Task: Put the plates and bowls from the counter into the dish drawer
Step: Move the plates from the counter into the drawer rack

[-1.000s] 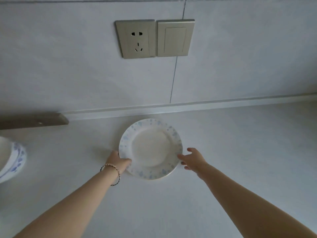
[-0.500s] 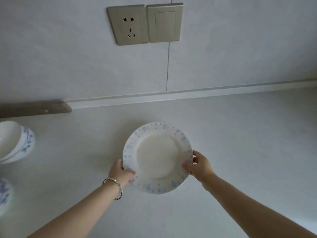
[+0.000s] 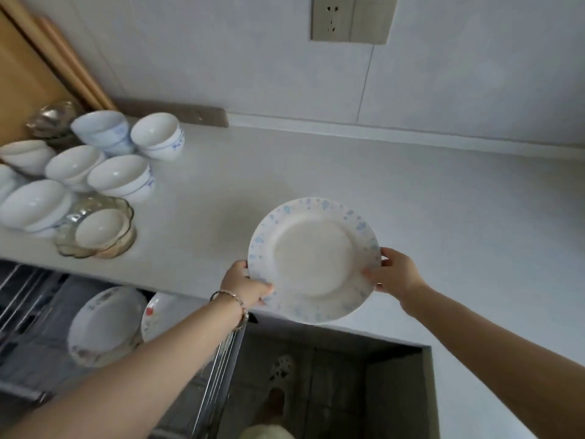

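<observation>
A white plate with a blue-flecked rim [image 3: 313, 259] hangs in the air over the front edge of the counter [image 3: 459, 217]. My left hand [image 3: 245, 285] grips its left rim and my right hand [image 3: 395, 272] grips its right rim. Below the counter at the lower left, the dish drawer [image 3: 218, 369] stands pulled out, with two plates [image 3: 106, 321] standing in its wire rack. Several white bowls [image 3: 120, 175] are grouped on the counter at the far left, beside a glass dish holding a small white bowl [image 3: 98, 231].
A wall socket and switch [image 3: 353, 19] sit above the counter. Wooden boards [image 3: 47, 58] lean at the upper left, with a metal item [image 3: 52, 117] in front of them. The floor and my slippered foot [image 3: 280, 372] show below the counter's edge.
Both hands have lifted the plate off the counter and drawn it back toward me, past the counter's front edge. The view has swung down and left, and now shows the bowls and the open drawer.
</observation>
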A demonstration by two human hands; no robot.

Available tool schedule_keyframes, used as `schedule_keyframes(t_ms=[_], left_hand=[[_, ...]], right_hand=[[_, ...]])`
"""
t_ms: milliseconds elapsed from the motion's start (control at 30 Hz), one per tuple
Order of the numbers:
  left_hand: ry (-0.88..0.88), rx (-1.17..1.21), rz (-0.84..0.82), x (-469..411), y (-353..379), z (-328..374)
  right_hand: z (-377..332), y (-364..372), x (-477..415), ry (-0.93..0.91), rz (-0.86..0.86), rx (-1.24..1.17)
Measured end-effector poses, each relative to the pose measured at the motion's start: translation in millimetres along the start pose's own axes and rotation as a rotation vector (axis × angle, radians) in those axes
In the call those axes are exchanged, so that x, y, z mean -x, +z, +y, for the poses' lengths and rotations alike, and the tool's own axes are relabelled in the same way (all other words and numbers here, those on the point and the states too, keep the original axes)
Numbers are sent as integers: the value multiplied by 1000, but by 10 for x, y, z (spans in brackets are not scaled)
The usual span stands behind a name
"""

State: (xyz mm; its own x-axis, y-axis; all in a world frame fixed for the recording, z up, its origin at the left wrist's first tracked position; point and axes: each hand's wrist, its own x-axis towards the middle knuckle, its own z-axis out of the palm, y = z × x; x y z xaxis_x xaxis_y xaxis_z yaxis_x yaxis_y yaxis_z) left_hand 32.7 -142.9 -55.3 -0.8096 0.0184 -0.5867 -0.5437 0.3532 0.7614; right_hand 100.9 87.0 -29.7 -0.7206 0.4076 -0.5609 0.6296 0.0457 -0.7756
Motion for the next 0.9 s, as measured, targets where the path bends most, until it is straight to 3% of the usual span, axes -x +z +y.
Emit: schedule_keyframes(t_ms=[367, 700, 900], left_hand=[[-122, 203, 112, 870, -1717, -1281], [-159, 119, 166, 939, -3787, -2167], [-200, 54, 134, 629, -4561, -2324]], right_hand=[[315, 1661, 1206, -2, -197, 58], [563, 3849, 1866, 150, -257, -67], [560, 4691, 1924, 234, -257, -137]])
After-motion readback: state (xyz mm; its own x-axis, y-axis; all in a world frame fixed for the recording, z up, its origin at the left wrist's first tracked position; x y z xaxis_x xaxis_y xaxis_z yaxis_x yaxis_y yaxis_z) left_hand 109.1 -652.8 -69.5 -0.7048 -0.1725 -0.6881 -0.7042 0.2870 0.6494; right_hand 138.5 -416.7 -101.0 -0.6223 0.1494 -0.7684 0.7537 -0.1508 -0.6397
